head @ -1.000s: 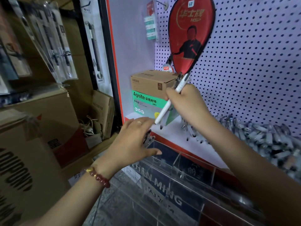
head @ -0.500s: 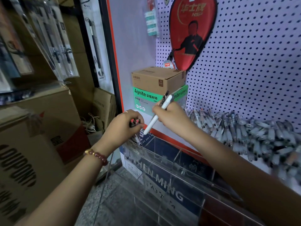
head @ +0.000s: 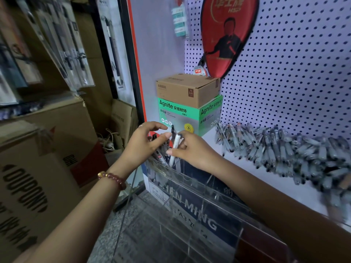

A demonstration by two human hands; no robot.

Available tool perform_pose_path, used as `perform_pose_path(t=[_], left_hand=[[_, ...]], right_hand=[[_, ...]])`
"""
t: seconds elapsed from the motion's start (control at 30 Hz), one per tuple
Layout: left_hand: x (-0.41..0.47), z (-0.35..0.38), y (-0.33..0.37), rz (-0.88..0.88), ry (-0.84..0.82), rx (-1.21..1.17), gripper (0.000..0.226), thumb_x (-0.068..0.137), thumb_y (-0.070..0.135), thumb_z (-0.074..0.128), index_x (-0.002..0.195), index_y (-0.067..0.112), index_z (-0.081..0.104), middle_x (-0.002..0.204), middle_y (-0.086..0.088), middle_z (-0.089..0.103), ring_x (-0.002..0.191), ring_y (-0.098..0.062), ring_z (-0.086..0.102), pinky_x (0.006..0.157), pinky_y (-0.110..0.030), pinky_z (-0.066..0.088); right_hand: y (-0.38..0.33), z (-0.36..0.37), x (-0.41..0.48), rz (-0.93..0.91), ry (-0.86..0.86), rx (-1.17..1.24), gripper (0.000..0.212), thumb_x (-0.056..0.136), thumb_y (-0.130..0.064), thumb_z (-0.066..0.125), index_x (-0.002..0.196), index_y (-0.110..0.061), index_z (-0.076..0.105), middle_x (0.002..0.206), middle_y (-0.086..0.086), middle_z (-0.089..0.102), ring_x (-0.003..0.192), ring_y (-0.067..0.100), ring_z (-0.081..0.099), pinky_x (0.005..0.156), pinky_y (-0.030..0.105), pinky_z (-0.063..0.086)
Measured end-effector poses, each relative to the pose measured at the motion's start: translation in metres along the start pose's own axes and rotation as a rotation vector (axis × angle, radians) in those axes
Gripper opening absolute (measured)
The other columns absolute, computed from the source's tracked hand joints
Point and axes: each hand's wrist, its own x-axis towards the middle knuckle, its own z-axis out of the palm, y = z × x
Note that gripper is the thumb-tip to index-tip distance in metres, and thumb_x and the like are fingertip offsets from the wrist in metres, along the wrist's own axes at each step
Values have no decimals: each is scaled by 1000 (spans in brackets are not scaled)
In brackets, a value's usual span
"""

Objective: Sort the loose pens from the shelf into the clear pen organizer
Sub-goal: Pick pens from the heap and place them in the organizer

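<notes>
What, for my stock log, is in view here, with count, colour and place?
clear pen organizer: one, clear, below the shelf edge
white pen: one, white, tip down over the organizer's left end
loose pens: many, greyish, heaped on the shelf, right
pens in the organizer: several, dark and red, left compartment
green box: one, green, shelf's left end
brown carton: one, brown, atop the green box
racket cover: one, red, hanging on pegboard
cardboard boxes: several, brown, far left
bracelet: one, red beads, left wrist
left hand: one, beside the white pen, grip unclear
right hand: one, pinching the white pen
</notes>
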Motion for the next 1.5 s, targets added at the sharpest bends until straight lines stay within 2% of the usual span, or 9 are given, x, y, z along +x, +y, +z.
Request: perform_pose_path(t=[0.23, 0.37, 0.47, 0.73, 0.87, 0.97, 1.13, 1.3, 1.5], left_hand=[[-12, -25, -6, -227, -453, 49, 123, 48, 60, 85, 147, 24, 22, 142, 10, 34, 132, -5, 32, 107, -23, 30], [-13, -25, -17, -273, -464, -46, 123, 40, 58, 85, 144, 29, 25, 142, 10, 41, 130, -6, 40, 103, -19, 38], [-13, -17, -18, -269, -358, -127, 131, 50, 39, 91, 152, 27, 8, 146, 12, 27, 136, -4, 24, 107, -24, 30], [-14, -15, -23, -280, -439, -370, 68, 61, 23, 87, 121, 10, 58, 115, -13, 68, 110, -28, 63, 100, -46, 47], [-16, 2, -14, -228, -247, -302, 43, 67, 13, 81, 105, 12, 60, 95, 1, 71, 89, -8, 68, 79, -20, 51], [-18, 13, -10, -164, -54, -241, 44, 63, 25, 79, 99, 9, 61, 91, -6, 67, 82, -10, 64, 77, -23, 52], [-16, 18, -12, -208, 117, -287, 39, 69, 19, 82, 97, -2, 66, 94, -25, 68, 83, -31, 65, 81, -44, 53], [-14, 22, -12, -265, 168, -237, 35, 73, 14, 82, 101, 2, 65, 96, -22, 68, 80, -20, 63, 75, -30, 54], [-15, 23, -11, -269, 195, -182, 35, 75, 13, 80, 105, 5, 65, 97, -14, 69, 88, -23, 66, 75, -26, 55]], right_hand=[[3, 5, 3, 39, -72, -60, 51, 92, -25, 61, 138, -11, 42, 100, 5, 67, 96, 19, 61, 90, 35, 47], [5, 7, 3, 34, -80, -71, 51, 95, -22, 57, 141, -10, 40, 95, 4, 70, 95, 18, 63, 91, 34, 47], [4, 9, 1, 32, -13, -85, 52, 92, -31, 61, 137, -11, 46, 92, 1, 61, 86, 15, 58, 71, 26, 44], [6, 9, -2, 20, 33, -109, 37, 86, -34, 68, 115, -11, 61, 88, -1, 63, 80, 14, 58, 69, 28, 44], [5, 8, -2, 20, 13, -92, 31, 91, -25, 60, 119, -12, 57, 87, -1, 70, 81, 11, 63, 76, 31, 49], [4, 8, -3, 34, -4, -5, 25, 97, -16, 48, 122, -13, 48, 87, -4, 73, 63, -6, 59, 63, 27, 45], [-1, 8, -2, 27, -86, 45, 35, 99, -7, 38, 134, -11, 40, 83, -12, 64, 98, 17, 60, 89, 28, 43], [7, 8, 3, 30, -58, -90, 40, 96, -3, 38, 130, -16, 54, 99, 6, 61, 96, 29, 61, 89, 41, 50], [8, 6, 2, 8, -143, -101, 40, 95, 0, 38, 126, -16, 57, 108, -2, 60, 106, 19, 58, 96, 35, 47]])
